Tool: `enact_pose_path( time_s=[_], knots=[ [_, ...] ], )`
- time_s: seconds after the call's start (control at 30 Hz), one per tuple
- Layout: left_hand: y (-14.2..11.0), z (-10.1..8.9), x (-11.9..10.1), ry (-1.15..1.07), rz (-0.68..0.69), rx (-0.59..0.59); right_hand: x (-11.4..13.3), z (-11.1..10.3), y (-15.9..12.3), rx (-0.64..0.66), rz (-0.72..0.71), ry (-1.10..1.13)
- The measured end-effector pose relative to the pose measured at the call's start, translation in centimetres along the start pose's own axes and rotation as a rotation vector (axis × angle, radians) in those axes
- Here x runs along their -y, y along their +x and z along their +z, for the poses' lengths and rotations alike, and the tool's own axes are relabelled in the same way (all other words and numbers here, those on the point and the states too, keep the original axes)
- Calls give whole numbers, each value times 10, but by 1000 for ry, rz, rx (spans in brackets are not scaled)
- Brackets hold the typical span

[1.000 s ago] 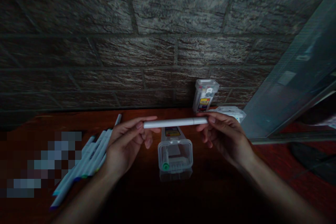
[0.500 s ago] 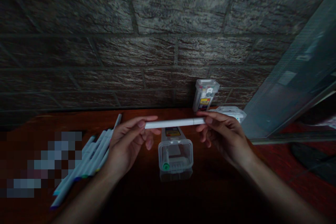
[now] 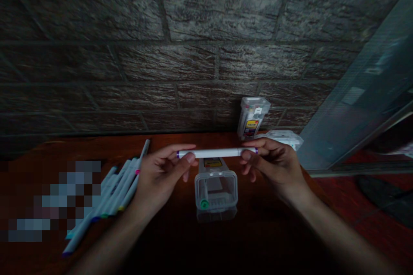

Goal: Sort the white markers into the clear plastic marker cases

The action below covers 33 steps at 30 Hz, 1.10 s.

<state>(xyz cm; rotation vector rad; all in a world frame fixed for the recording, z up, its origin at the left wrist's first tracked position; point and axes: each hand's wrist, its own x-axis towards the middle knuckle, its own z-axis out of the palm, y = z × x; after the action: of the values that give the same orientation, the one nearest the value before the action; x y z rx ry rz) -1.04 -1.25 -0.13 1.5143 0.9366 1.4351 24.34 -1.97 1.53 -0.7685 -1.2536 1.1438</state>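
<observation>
A white marker pen [image 3: 216, 153] with purple ends lies level between my two hands. My left hand [image 3: 166, 167] pinches its left end between thumb and fingers, and my right hand [image 3: 272, 161] grips the right end the same way. Below the pen, a clear plastic case [image 3: 216, 191] rests on its side with its open mouth facing me. Inside it, at the left, is one marker with a green end [image 3: 204, 203]. Left of my left hand, several white markers [image 3: 111, 191] with coloured ends lie side by side on the brown table [image 3: 161, 240].
A clear case of markers [image 3: 253, 118] stands upright against the brick wall [image 3: 193, 64]. Another clear plastic piece [image 3: 284, 138] lies behind my right hand. A grey metal frame [image 3: 351, 94] rises at the right, beside a red floor [image 3: 348, 210]. Part of the left is pixelated.
My left thumb and right thumb have shifted inward along the marker, so both purple ends now show. The case and the other markers stay where they were.
</observation>
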Motion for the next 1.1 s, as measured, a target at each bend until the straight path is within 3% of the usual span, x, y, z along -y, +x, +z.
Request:
enact_pose_path(
  time_s=[0.2, 1.1],
  knots=[
    [0, 3, -7, 157, 42, -30, 0, 2, -2, 24, -23, -34],
    [-1, 9, -13, 133, 47, -33, -1, 3, -3, 41, -27, -83]
  ],
)
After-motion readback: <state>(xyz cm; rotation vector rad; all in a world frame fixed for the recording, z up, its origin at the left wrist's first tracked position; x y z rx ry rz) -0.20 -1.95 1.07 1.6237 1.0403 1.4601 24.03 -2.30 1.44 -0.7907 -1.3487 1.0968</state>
